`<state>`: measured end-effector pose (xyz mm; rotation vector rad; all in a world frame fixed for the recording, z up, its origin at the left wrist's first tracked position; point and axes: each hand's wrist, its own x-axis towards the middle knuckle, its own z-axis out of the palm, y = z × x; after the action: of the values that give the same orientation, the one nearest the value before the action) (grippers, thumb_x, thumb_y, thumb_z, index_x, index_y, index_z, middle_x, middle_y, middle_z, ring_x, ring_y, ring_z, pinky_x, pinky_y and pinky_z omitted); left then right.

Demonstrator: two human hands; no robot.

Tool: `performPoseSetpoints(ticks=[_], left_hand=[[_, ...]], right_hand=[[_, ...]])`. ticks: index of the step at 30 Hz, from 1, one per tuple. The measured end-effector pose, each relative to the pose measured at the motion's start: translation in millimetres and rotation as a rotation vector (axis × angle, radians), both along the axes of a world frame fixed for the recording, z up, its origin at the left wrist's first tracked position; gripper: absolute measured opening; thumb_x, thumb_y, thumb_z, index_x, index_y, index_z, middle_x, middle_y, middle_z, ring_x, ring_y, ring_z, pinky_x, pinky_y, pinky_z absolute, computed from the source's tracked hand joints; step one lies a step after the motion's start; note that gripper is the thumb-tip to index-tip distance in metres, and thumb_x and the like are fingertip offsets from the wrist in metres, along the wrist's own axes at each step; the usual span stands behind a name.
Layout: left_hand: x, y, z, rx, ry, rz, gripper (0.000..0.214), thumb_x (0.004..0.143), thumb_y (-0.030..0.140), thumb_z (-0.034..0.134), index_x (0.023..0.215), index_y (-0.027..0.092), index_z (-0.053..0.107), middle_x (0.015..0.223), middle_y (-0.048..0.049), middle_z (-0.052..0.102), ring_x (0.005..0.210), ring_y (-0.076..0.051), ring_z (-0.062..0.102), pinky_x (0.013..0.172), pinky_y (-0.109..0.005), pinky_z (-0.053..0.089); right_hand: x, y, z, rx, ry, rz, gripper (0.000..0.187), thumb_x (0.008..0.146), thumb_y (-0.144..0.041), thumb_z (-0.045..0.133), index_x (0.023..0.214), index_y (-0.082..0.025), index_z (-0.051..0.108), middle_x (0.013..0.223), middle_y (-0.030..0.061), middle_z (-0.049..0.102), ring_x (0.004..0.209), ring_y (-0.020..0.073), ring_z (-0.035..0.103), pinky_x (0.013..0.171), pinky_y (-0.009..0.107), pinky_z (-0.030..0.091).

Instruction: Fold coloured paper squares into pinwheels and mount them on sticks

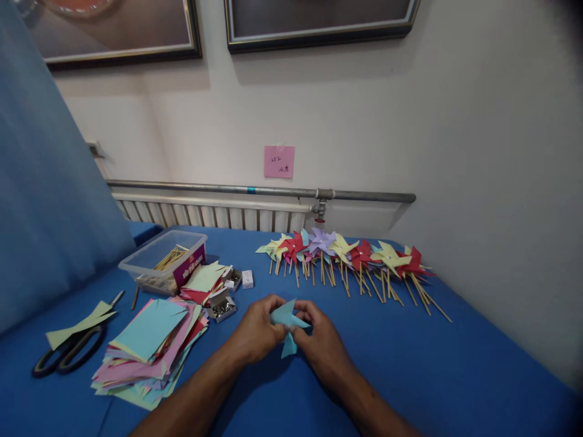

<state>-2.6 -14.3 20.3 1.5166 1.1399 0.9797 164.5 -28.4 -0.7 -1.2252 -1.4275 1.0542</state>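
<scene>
A blue paper (286, 317) is being pinched by left grip (257, 332) and right grip (319, 341), many pinwheels (350, 254) lying done beyond, a stack (150, 349) unused to their left.

Pinwheels (350, 252) lie in a row across the blue table's (455, 364) far side. Left of them sit a paper stack (150, 352), scissors (68, 357) and a clear box (150, 258) of sticks (170, 256). A pink note (279, 161) hangs on the wall (410, 121).

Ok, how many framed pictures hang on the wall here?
2. One framed picture is at top left, the other at top centre, above the pink note. Both are cut off by the image's upper edge; more could lie out of view.
</scene>
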Motion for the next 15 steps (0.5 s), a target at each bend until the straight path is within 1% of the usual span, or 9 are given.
performPoseSetpoints(ticks=[2,5,7,8,9,11,13,15], left_hand=[[-1,4,-0.1,-0.039,-0.160,0.056,0.029,0.063,0.022,0.078,0.091,0.015,0.073,0.076,-0.0016,0.070,0.068,-0.016,0.058,0.065,-0.026,0.043],[-3,9,-0.9,-0.100,-0.396,0.151,0.039,0.065,0.040,0.086,0.090,0.014,0.073,0.072,-0.0025,0.069,0.065,-0.015,0.059,0.065,-0.026,0.045],[-2,9,-2.6,-0.117,-0.490,0.161,0.044,0.069,0.048,0.088,0.091,0.013,0.075,0.072,-0.0036,0.070,0.066,-0.015,0.061,0.065,-0.025,0.045],[-1,8,-3.6,-0.118,-0.513,0.143,0.045,0.070,0.050,0.089,0.091,0.012,0.076,0.073,-0.0042,0.070,0.067,-0.015,0.061,0.066,-0.025,0.046],[1,7,-4.7,-0.117,-0.527,0.117,0.047,0.069,0.051,0.090,0.092,0.012,0.077,0.075,-0.0049,0.071,0.068,-0.014,0.061,0.066,-0.025,0.046],[6,4,-6.4,-0.132,-0.534,0.052,0.050,0.063,0.048,0.095,0.093,0.012,0.078,0.078,-0.0060,0.074,0.068,-0.015,0.062,0.066,-0.025,0.047],[12,2,-6.8,-0.172,-0.532,0.005,0.053,0.053,0.038,0.100,0.093,0.012,0.078,0.079,-0.0064,0.076,0.067,-0.016,0.063,0.065,-0.025,0.048],[17,1,-6.5,-0.201,-0.529,0.002,0.053,0.047,0.028,0.099,0.092,0.012,0.078,0.078,-0.0059,0.077,0.066,-0.016,0.063,0.063,-0.025,0.049]], right_hand=[[2,4,-2.4,-0.017,0.111,-0.057,0.032,0.072,-0.026,0.071,0.104,-0.021,0.073,0.087,0.0038,0.079,0.076,0.0228,0.072,0.068,0.030,0.053],[6,11,-6.4,-0.052,0.280,-0.138,0.034,0.068,-0.032,0.077,0.100,-0.021,0.072,0.091,0.0068,0.082,0.080,0.0256,0.075,0.071,0.033,0.057],[6,13,-8.9,-0.068,0.365,-0.183,0.034,0.066,-0.033,0.080,0.096,-0.020,0.072,0.091,0.0072,0.082,0.081,0.0261,0.076,0.072,0.033,0.058],[6,14,-10.0,-0.076,0.394,-0.195,0.034,0.065,-0.034,0.081,0.095,-0.021,0.072,0.091,0.0071,0.083,0.080,0.0259,0.076,0.073,0.033,0.058],[5,14,-10.8,-0.083,0.414,-0.198,0.034,0.064,-0.035,0.081,0.094,-0.021,0.072,0.091,0.0071,0.083,0.079,0.0257,0.075,0.073,0.034,0.058],[3,12,-11.7,-0.084,0.422,-0.194,0.034,0.065,-0.035,0.081,0.094,-0.021,0.072,0.092,0.0071,0.083,0.080,0.0256,0.075,0.073,0.034,0.058],[0,10,-11.3,-0.069,0.400,-0.197,0.031,0.065,-0.034,0.080,0.093,-0.022,0.072,0.093,0.0067,0.083,0.082,0.0260,0.075,0.074,0.034,0.057],[-2,7,-10.0,-0.051,0.379,-0.203,0.028,0.066,-0.033,0.080,0.091,-0.022,0.072,0.091,0.0062,0.083,0.082,0.0262,0.075,0.074,0.034,0.057]])
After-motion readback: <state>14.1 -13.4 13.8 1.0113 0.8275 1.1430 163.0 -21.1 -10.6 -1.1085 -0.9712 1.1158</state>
